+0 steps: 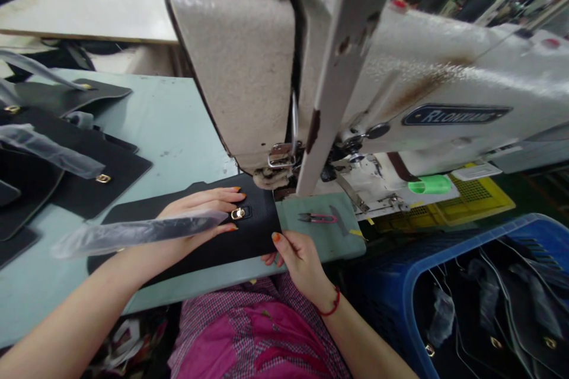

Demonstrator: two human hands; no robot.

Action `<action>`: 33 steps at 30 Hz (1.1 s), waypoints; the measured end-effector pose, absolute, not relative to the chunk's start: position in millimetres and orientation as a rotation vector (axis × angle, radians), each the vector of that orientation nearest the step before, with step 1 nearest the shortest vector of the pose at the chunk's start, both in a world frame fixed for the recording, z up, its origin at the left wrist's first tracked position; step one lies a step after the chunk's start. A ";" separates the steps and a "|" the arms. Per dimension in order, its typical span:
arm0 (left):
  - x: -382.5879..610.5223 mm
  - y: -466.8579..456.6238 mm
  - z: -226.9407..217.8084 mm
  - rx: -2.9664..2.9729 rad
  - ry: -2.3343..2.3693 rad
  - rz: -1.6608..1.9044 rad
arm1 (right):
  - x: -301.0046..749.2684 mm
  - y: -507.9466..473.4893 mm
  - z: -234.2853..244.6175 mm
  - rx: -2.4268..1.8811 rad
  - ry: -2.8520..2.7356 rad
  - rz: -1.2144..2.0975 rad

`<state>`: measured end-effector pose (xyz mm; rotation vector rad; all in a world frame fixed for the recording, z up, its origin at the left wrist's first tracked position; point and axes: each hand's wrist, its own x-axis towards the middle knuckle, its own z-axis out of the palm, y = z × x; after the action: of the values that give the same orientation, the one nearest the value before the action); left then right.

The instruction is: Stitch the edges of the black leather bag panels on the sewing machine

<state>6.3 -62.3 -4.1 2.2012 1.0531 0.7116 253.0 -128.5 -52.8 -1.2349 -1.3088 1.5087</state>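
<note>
A flat black leather bag panel (258, 243) lies on the pale green table, its far edge under the head of the sewing machine (231, 71). On the panel sits a gold clasp (238, 213) with a plastic-wrapped strap (146, 234) running left over my wrist. My left hand (195, 219) rests flat on the panel, fingers stretched out on both sides of the clasp. At the panel's near right corner, my right hand (300, 257) pinches the edge, thumb on top and fingers underneath. The needle area is partly hidden behind machine parts.
Pink thread snips (317, 218) lie on the table right of the panel. More black panels (102, 172) with wrapped straps are piled at left. A blue basket (404, 284) holding several similar pieces stands at right, near a yellow crate (484, 198). A green tube (429, 185) is by the machine.
</note>
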 end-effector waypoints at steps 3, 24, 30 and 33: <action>6.7 -59.6 -3.8 2.198 1.091 0.713 | 251.3 -124.4 -53.2 -1.240 -1.297 1.507; 3.9 -42.7 -3.4 2.744 1.023 0.637 | 245.2 -113.1 -60.7 -1.232 -1.304 1.454; 5.4 -44.2 -2.0 2.531 1.139 0.597 | 244.9 -111.4 -58.8 -1.226 -1.245 1.495; 5.5 -41.8 -3.3 2.447 1.211 0.643 | 244.8 -107.5 -55.3 -1.226 -1.235 1.512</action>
<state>5.5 -41.8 -3.3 2.4470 1.2105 0.6431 244.8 -107.5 -55.3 -1.2260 -1.2347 1.5120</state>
